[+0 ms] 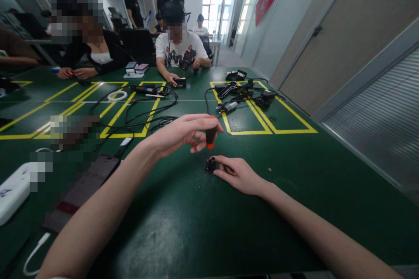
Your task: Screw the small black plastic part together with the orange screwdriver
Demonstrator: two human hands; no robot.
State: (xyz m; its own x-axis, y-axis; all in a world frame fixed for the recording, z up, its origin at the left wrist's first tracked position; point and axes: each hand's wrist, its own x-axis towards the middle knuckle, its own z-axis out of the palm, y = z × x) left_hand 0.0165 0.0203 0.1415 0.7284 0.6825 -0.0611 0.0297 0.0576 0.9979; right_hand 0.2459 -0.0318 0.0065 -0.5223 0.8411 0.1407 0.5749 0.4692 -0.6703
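Note:
My left hand [181, 133] grips the red and black handle of a small screwdriver [211, 136], held upright with its thin tip pointing down. The tip meets a small black part [210, 165] standing on the green table [196, 226]. My right hand [237, 174] lies on the table to the right of that part, its fingertips closed against the part's side and steadying it.
Black cables [144, 115] and a white tape roll [117, 95] lie within yellow floor-style markings behind my hands. More black tools and chargers [244, 91] sit at the back right. A white power strip [15, 189] is at the left. Two people sit across the table.

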